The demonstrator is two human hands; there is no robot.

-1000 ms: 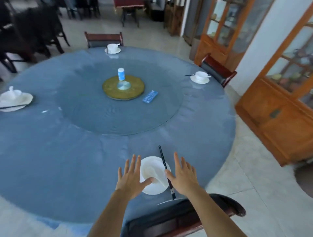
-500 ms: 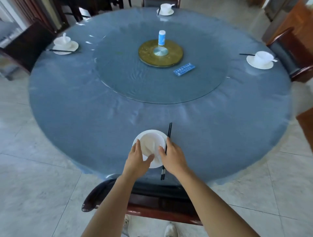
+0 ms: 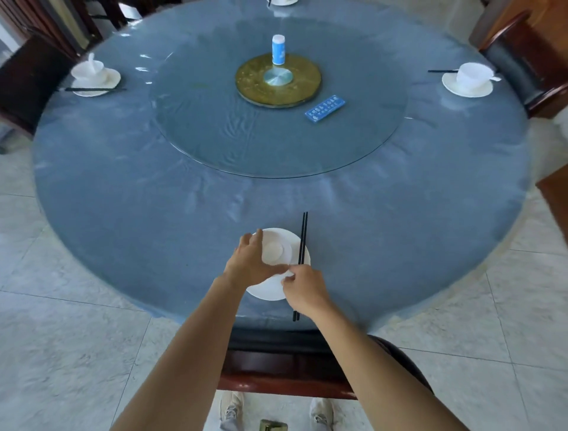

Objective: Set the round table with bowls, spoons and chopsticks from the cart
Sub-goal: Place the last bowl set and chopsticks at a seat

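While the left hand [image 3: 249, 264] grips the bowl [image 3: 273, 252] steady by the table's [image 3: 153, 184] near edge, the right hand [image 3: 304, 289] pinches the plate [image 3: 267, 292] rim.

Bright daylight, soft glare, warped edges

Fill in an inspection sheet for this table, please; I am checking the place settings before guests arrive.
Surface: round table under a blue cloth, glass turntable in the middle.
Job's things: near bowl on a plate, chopsticks along its right rim; left setting and right setting each have bowl, spoon, chopsticks; far setting cut off.
Clutter: bottle and blue card on the turntable.
Hands: left hand grips the near bowl; right hand curled at the plate's rim, what it pinches unclear.
Cables: nothing seen.
Surroundings: dark chairs, tiled floor.
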